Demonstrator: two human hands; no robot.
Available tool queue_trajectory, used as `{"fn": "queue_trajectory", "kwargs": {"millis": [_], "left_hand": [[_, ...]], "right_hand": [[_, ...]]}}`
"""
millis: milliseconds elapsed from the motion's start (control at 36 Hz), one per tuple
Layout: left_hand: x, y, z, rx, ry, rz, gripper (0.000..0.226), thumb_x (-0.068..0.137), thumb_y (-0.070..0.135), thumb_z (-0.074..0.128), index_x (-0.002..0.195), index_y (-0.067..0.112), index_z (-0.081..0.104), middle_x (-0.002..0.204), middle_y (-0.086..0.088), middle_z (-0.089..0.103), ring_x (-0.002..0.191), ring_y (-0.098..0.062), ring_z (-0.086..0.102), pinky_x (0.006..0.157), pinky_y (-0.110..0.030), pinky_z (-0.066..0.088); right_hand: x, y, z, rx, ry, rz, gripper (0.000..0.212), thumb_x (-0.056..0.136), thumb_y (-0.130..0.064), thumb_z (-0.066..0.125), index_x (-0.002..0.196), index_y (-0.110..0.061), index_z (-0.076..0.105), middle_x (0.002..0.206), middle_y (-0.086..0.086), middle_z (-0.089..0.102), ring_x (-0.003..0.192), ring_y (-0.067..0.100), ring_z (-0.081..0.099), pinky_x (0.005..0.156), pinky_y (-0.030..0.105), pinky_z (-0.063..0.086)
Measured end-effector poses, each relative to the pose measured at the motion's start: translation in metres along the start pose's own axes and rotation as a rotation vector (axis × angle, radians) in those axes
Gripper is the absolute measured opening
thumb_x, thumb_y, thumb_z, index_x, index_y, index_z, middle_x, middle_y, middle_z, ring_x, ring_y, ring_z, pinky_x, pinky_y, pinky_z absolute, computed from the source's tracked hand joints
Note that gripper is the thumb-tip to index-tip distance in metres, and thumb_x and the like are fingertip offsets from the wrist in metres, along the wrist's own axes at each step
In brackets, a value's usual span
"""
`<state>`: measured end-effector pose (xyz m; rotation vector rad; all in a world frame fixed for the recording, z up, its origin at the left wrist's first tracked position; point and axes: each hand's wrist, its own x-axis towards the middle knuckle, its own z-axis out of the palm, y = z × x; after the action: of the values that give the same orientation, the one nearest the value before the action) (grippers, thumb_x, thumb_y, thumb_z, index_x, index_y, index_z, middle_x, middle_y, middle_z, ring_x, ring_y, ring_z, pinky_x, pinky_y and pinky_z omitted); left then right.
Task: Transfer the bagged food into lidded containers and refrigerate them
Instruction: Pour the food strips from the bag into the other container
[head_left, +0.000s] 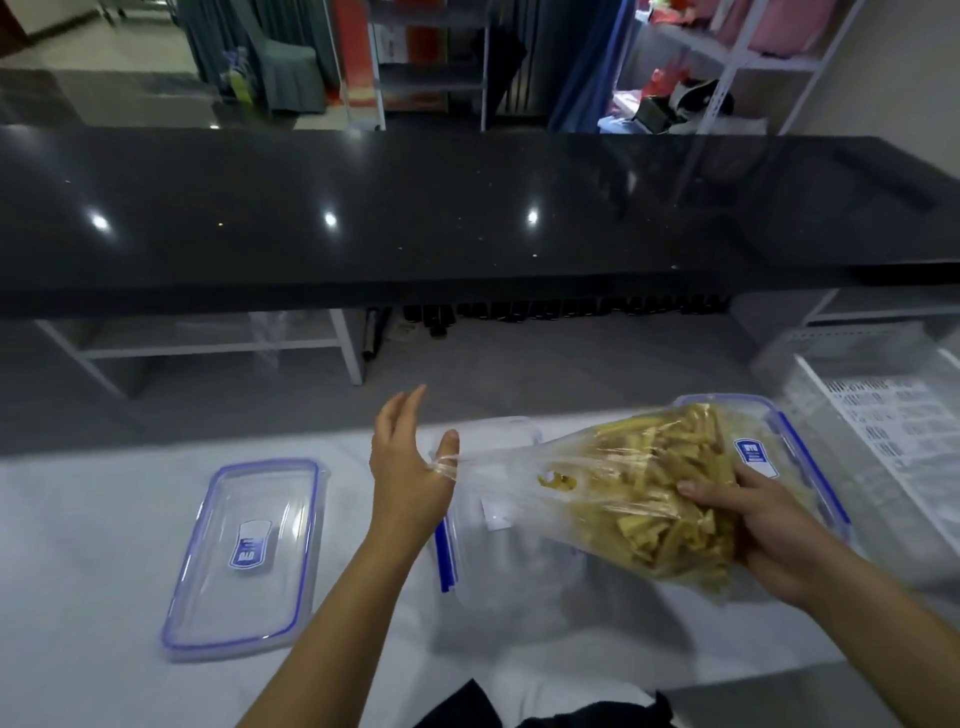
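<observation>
1. Head view shows my right hand (748, 525) cupped under and around the fat end of the bag (623, 488), at about 4 o'clock in the frame, carrying its weight.
2. My left hand (410, 467) sits just left of centre, palm open and fingers spread; the bag's thin neck is caught at the thumb, stretched taut between the two hands.
3. I judge the bag light but floppy: clear film, slippery, full of pale yellow strips that will shift and slump as I tilt it. The strips look brittle, so I would not squeeze hard.
4. Best hold, to my eye: support the bulk from below, and guide the mouth with the other hand so the contents pour rather than spill.
5. Below the bag, near 5 o'clock, lies a clear tub (498, 571) with a blue clip; I cannot tell whether it is empty.
6. A lid (244, 551) lies flat at 8 o'clock, well apart from the bag. Another blue-edged tub (800, 447) sits behind my right hand at 3 o'clock.
7. The table (93, 545) wears a white cloth, smooth and level. A black glossy counter (467, 218) spans 12 o'clock, with shelving beyond it.
</observation>
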<state>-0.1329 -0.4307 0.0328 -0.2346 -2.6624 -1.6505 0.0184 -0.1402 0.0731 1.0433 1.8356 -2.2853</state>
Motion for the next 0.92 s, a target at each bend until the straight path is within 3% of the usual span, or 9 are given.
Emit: {"fn": "queue_trajectory", "kwargs": {"millis": [111, 222, 278, 361, 472, 583, 694, 806, 917], "left_hand": [[0.005, -0.008, -0.001, 0.069, 0.0, -0.009, 0.062, 0.094, 0.026, 0.069, 0.15, 0.025, 0.043, 0.158, -0.005, 0.031, 0.144, -0.025, 0.031, 0.118, -0.047, 0.03], [0.009, -0.008, 0.005, 0.073, -0.048, 0.036, 0.055, 0.095, 0.014, 0.064, 0.147, 0.024, 0.047, 0.155, -0.006, 0.034, 0.142, -0.026, 0.035, 0.117, -0.046, 0.033], [0.013, -0.012, 0.005, 0.075, -0.036, 0.03, 0.053, 0.096, 0.011, 0.062, 0.145, 0.024, 0.048, 0.154, -0.005, 0.036, 0.141, -0.025, 0.036, 0.117, -0.044, 0.034], [0.018, -0.016, 0.006, 0.028, -0.031, 0.034, 0.044, 0.1, 0.012, 0.055, 0.142, 0.026, 0.051, 0.153, -0.001, 0.037, 0.141, -0.022, 0.035, 0.116, -0.041, 0.033], [0.02, -0.02, 0.011, 0.006, -0.063, 0.018, 0.04, 0.101, 0.016, 0.056, 0.14, 0.025, 0.054, 0.153, -0.002, 0.038, 0.141, -0.02, 0.036, 0.111, -0.029, 0.031], [0.019, -0.027, 0.014, -0.006, -0.097, 0.001, 0.035, 0.102, 0.017, 0.054, 0.136, 0.027, 0.057, 0.151, -0.003, 0.04, 0.14, -0.021, 0.037, 0.116, -0.038, 0.033], [0.013, -0.032, 0.016, -0.049, -0.106, -0.013, 0.038, 0.101, 0.012, 0.052, 0.136, 0.026, 0.056, 0.149, -0.002, 0.043, 0.138, -0.02, 0.039, 0.115, -0.045, 0.035], [0.014, -0.036, 0.017, -0.018, -0.187, 0.0, 0.049, 0.099, 0.009, 0.055, 0.142, 0.033, 0.049, 0.152, 0.001, 0.038, 0.14, -0.02, 0.035, 0.118, -0.044, 0.033], [0.022, -0.037, 0.023, 0.099, -0.237, -0.011, 0.032, 0.094, 0.027, 0.07, 0.123, 0.038, 0.061, 0.156, 0.001, 0.036, 0.144, -0.023, 0.031, 0.118, -0.047, 0.03]], "right_hand": [[0.0, -0.001, 0.002, 0.0, 0.016, -0.03, 0.057, 0.067, -0.01, 0.078, 0.122, -0.015, 0.066, 0.115, 0.012, 0.074, 0.101, 0.032, 0.073, 0.085, 0.044, 0.056], [0.002, 0.0, 0.012, -0.053, 0.049, -0.051, 0.058, 0.062, -0.007, 0.08, 0.117, -0.016, 0.068, 0.109, 0.011, 0.076, 0.095, 0.03, 0.074, 0.07, 0.038, 0.06], [0.003, -0.001, 0.012, -0.038, 0.069, -0.051, 0.06, 0.059, -0.009, 0.082, 0.116, -0.014, 0.068, 0.108, 0.012, 0.076, 0.093, 0.03, 0.075, 0.069, 0.038, 0.06], [0.006, -0.008, 0.007, -0.002, 0.096, -0.066, 0.065, 0.055, -0.015, 0.084, 0.118, -0.014, 0.068, 0.109, 0.011, 0.076, 0.096, 0.029, 0.074, 0.081, 0.041, 0.057], [0.007, -0.003, 0.012, -0.059, 0.054, -0.027, 0.06, 0.058, -0.011, 0.085, 0.116, -0.014, 0.069, 0.11, 0.014, 0.075, 0.095, 0.032, 0.074, 0.069, 0.038, 0.061], [0.009, 0.012, 0.01, -0.079, 0.055, -0.003, 0.056, 0.055, -0.016, 0.088, 0.109, -0.017, 0.073, 0.111, 0.015, 0.075, 0.1, 0.035, 0.073, 0.091, 0.049, 0.056], [0.011, 0.019, 0.003, -0.076, 0.027, 0.012, 0.054, 0.059, -0.019, 0.088, 0.111, -0.021, 0.072, 0.116, 0.013, 0.073, 0.104, 0.033, 0.072, 0.081, 0.042, 0.06], [0.01, 0.02, 0.001, -0.086, -0.001, 0.013, 0.051, 0.063, -0.016, 0.086, 0.112, -0.021, 0.072, 0.117, 0.014, 0.073, 0.105, 0.034, 0.071, 0.084, 0.046, 0.06], [0.009, 0.017, -0.001, -0.105, -0.008, 0.015, 0.048, 0.064, -0.012, 0.084, 0.11, -0.019, 0.073, 0.116, 0.015, 0.073, 0.104, 0.036, 0.071, 0.092, 0.051, 0.056]]}}
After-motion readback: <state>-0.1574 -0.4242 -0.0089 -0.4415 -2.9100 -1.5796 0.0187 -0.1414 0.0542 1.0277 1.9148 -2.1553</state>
